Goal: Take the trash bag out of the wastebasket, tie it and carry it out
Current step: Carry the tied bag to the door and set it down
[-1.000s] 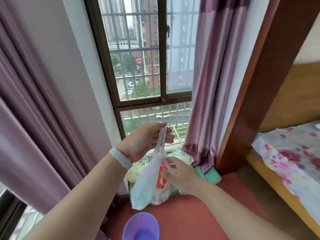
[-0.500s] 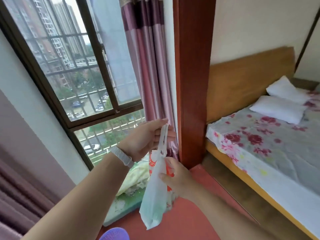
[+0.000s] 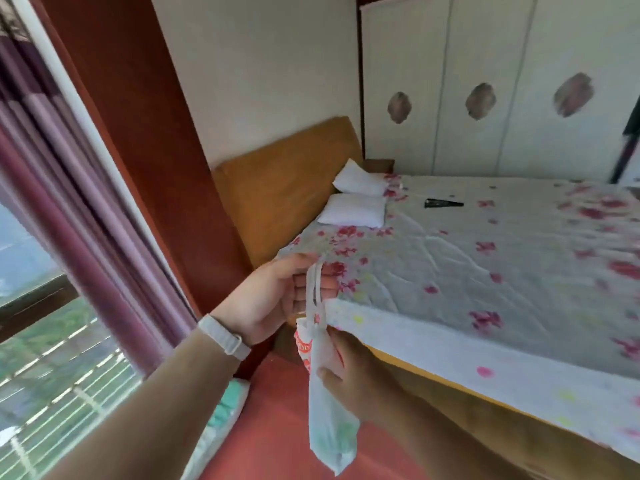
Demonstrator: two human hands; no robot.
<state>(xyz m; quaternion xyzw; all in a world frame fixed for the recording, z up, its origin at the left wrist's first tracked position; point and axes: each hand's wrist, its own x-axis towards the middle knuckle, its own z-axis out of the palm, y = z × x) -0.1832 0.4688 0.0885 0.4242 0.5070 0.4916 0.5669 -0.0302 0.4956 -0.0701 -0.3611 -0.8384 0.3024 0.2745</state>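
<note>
Looking down through the head camera, I see my left hand (image 3: 277, 292) raised in front of the bed (image 3: 485, 271), its fingers pinched together on the white handle loops of the trash bag (image 3: 329, 410), which hangs free in the air below it, well above the red floor (image 3: 277, 427). My right hand (image 3: 356, 372) sits lower, its thumb and fingers closed around the twisted upper part of the bag just under the handles, next to the red print on the plastic. The bag's lower end dangles slack, pale and partly see-through. A white band (image 3: 225, 336) circles my left wrist. Behind the hands, the bed carries a floral sheet, two white pillows (image 3: 353, 209) by the wooden headboard (image 3: 277, 195), and a small dark object (image 3: 441, 203) I cannot identify. Purple curtains (image 3: 69, 202) and a window (image 3: 41, 358) fill the left side, and white wardrobe doors (image 3: 485, 98) stand beyond the bed.
</note>
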